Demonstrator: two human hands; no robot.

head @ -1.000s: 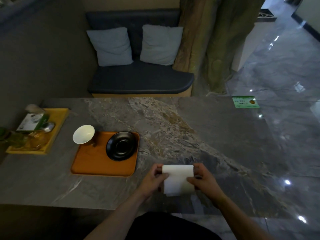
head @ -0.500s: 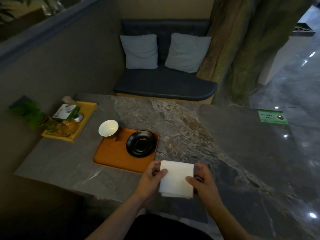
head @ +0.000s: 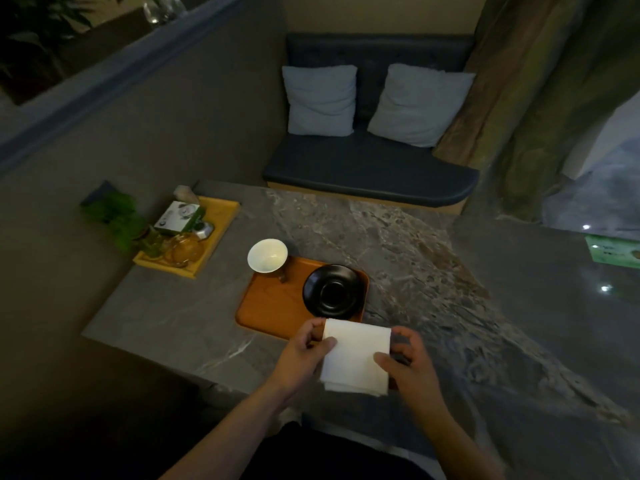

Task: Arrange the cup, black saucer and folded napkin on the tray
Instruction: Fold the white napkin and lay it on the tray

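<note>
A white folded napkin (head: 356,356) is held between both hands just above the marble table, right at the near edge of the orange tray (head: 273,306). My left hand (head: 304,355) pinches its left side and my right hand (head: 408,365) pinches its right side. The black saucer (head: 330,289) lies on the right half of the tray. A white cup (head: 267,255) stands at the tray's far left corner, on or just over the rim.
A yellow tray (head: 214,233) with a small box, glass jars and a plant sits at the far left of the table. A green card (head: 613,249) lies at the far right. Behind the table is a dark bench with two pale cushions (head: 320,100).
Both hands have carried the napkin left toward the orange tray's near edge, and my view has turned left and closer to the tray.
</note>
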